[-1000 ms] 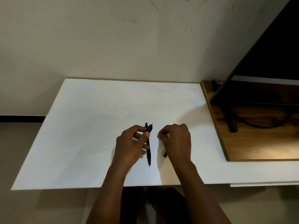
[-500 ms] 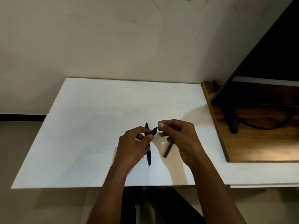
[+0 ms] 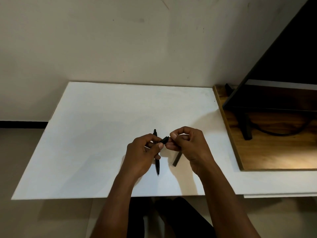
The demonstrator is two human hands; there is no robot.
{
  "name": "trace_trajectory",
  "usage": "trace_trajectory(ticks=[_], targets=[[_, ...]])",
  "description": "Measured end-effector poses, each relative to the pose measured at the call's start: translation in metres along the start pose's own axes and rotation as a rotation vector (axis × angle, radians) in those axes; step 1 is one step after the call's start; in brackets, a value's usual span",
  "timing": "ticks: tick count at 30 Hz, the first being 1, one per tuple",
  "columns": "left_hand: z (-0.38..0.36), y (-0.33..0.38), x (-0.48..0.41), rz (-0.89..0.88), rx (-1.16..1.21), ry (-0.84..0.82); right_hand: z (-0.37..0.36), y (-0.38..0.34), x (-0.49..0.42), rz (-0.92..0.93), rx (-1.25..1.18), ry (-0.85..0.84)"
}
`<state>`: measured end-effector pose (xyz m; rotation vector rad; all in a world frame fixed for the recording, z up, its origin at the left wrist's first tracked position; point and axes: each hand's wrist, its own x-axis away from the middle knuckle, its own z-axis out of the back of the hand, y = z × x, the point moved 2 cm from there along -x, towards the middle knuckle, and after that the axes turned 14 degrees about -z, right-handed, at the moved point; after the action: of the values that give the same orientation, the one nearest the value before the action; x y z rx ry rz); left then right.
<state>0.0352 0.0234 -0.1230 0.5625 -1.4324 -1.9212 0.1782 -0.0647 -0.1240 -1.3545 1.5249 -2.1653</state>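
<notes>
White table [image 3: 103, 134] w/ a wooden board [image 3: 274, 152] on its right end; nothing shifts there. The change is in the hands. R hand [image 3: 190, 145], which sat low over the table a sec ago, is now lifted and brought across to meet L hand [image 3: 140, 157]. L hand hasn't moved: fingers and thumb curled, pinching a small black piece [image 3: 165, 140] just above the table, mid-front. R hand's thumb and forefinger now close on that piece's free end, so both hands are clamped on it.

Black pen [image 3: 157, 166] lies flat under L hand, same spot; can't tell if fingers touch it. Dark stick [image 3: 177, 159], earlier covered by R hand, now lies bare beside it.

Prob. means pulling or twisting the piece comes next; the stick waits.
</notes>
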Motion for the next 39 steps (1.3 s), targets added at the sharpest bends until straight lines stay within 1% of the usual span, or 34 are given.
trace_trajectory(ticks=[2, 4, 5, 7, 11, 14, 17, 23, 29, 32, 34, 35, 37, 39], targets=[[0.0, -0.001, 0.001, 0.002, 0.001, 0.002, 0.003, -0.001, 0.0, -0.016, -0.038, 0.01], [0.001, -0.002, 0.001, 0.002, -0.011, 0.033, 0.006, -0.003, 0.001, -0.009, -0.025, 0.052], [0.002, -0.002, 0.0, 0.003, -0.006, 0.058, 0.009, -0.003, 0.001, 0.009, 0.032, 0.101], [0.004, -0.003, 0.0, 0.011, 0.021, 0.104, 0.012, -0.002, 0.0, 0.068, 0.24, 0.201], [0.005, -0.003, 0.0, 0.022, 0.04, 0.138, 0.004, 0.001, -0.002, 0.169, 0.605, 0.198], [0.004, -0.003, 0.0, 0.03, 0.058, 0.158, -0.008, 0.006, -0.002, 0.208, 0.769, 0.221], [0.003, -0.003, -0.001, 0.04, 0.067, 0.164, -0.015, 0.008, -0.002, 0.245, 0.857, 0.263], [0.003, -0.003, -0.001, 0.052, 0.067, 0.17, -0.015, 0.008, 0.0, 0.264, 0.847, 0.294], [0.003, -0.003, -0.001, 0.061, 0.071, 0.171, -0.001, -0.001, 0.0, 0.226, 0.676, 0.294], [0.003, -0.005, -0.001, 0.068, 0.094, 0.175, 0.024, -0.005, -0.005, 0.211, 0.482, 0.411], [0.002, -0.005, -0.001, 0.074, 0.102, 0.176, 0.044, -0.004, -0.007, 0.179, 0.416, 0.513], [0.002, -0.005, -0.001, 0.075, 0.102, 0.177, 0.053, -0.003, -0.008, 0.154, 0.406, 0.536], [0.001, -0.005, -0.001, 0.073, 0.093, 0.175, 0.063, 0.001, -0.009, 0.092, 0.418, 0.51], [0.001, -0.004, -0.002, 0.07, 0.083, 0.174, 0.065, 0.003, -0.007, 0.04, 0.449, 0.444]])
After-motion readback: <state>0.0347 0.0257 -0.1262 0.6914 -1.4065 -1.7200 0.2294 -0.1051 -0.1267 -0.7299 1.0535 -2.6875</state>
